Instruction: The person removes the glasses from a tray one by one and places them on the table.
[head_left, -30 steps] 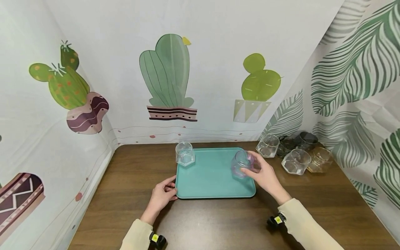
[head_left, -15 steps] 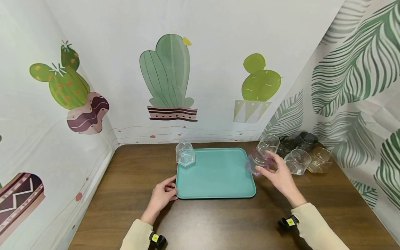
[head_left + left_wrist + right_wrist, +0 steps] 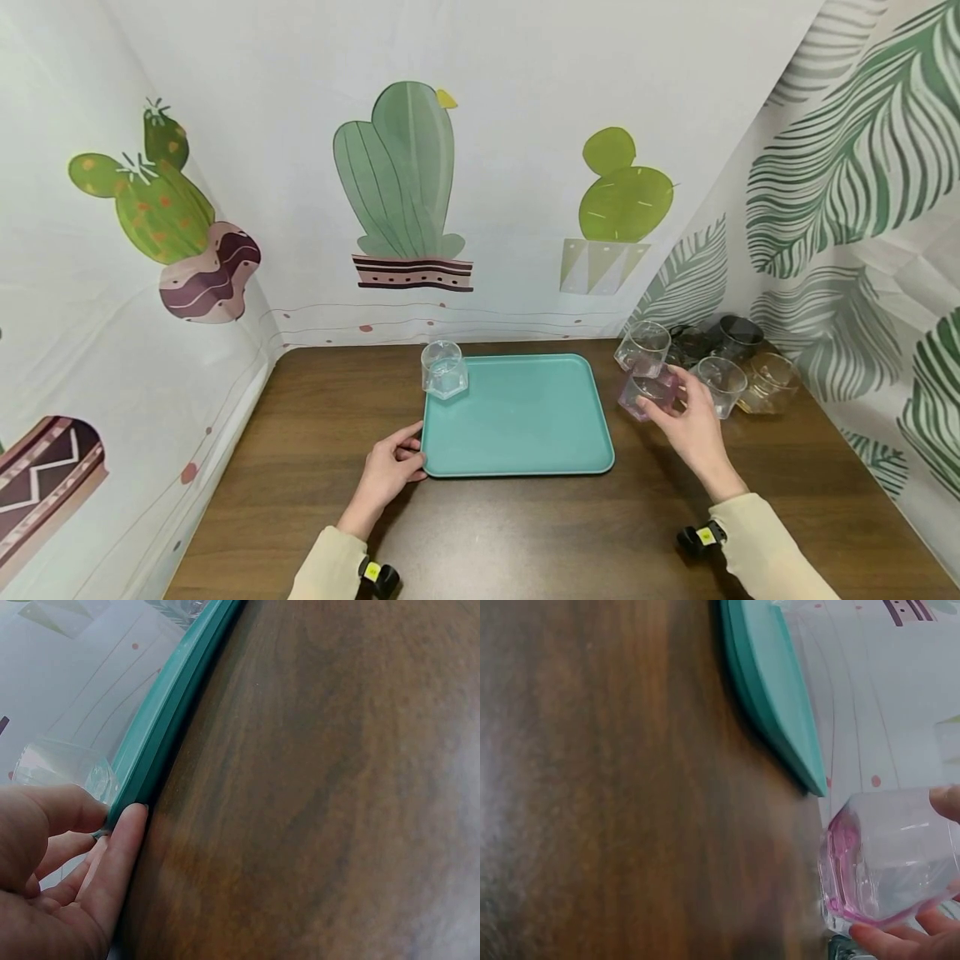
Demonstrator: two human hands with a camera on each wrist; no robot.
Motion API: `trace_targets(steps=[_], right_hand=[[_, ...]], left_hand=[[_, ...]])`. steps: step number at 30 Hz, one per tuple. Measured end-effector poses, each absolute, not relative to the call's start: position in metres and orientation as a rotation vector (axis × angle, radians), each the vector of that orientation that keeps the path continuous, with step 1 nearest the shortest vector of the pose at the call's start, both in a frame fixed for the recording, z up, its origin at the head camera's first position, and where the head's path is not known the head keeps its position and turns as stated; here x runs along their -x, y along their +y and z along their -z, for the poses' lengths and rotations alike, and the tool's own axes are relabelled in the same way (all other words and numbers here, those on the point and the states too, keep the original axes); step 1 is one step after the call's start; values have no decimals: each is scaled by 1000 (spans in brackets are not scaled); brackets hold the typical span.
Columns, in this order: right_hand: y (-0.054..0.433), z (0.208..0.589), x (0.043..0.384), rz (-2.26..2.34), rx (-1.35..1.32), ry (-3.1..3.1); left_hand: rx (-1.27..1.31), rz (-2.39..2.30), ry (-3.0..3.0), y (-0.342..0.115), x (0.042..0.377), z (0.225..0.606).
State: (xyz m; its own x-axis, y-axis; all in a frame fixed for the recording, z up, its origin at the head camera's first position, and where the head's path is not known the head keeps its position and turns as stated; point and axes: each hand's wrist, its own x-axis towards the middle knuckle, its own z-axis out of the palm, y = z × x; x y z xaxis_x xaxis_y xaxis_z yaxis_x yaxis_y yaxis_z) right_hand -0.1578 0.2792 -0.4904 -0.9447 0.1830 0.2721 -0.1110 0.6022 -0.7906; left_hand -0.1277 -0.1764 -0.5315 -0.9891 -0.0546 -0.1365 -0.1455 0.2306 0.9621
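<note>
My left hand (image 3: 390,468) pinches the rim of a turquoise tray (image 3: 517,417) at its front left corner. In the left wrist view, thumb and fingers meet at the tray's edge. A clear drinking glass (image 3: 444,375) stands in the tray's back left corner. Beyond the tray's right side, my right hand (image 3: 686,417) grips a pink-purple tinted glass (image 3: 645,396) from its right. The right wrist view shows this tinted glass (image 3: 889,859) with a thick pink angular base, thumb on one side and fingers on the other.
Several more glasses cluster at the back right: a clear one (image 3: 641,348), another clear one (image 3: 726,383) partly behind the right hand, dark grey ones (image 3: 738,335) and an amber one (image 3: 771,385). A printed cloth wall (image 3: 517,308) borders the wooden table (image 3: 517,533) at the back.
The right hand has carried the pink-purple glass from over the tray's right part to the right, off the tray toward the other glasses. The left hand has stayed at the tray corner.
</note>
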Motion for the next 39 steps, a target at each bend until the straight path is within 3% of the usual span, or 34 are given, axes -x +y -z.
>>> trace_targets(steps=[14,39], right_hand=[[280,498,158,-1135,215,-2543],[285,503,152,-969,162,-2452]], left_hand=[[201,-1884,2407,-176,127,529],[202,-1911,2375,-177,126,527]])
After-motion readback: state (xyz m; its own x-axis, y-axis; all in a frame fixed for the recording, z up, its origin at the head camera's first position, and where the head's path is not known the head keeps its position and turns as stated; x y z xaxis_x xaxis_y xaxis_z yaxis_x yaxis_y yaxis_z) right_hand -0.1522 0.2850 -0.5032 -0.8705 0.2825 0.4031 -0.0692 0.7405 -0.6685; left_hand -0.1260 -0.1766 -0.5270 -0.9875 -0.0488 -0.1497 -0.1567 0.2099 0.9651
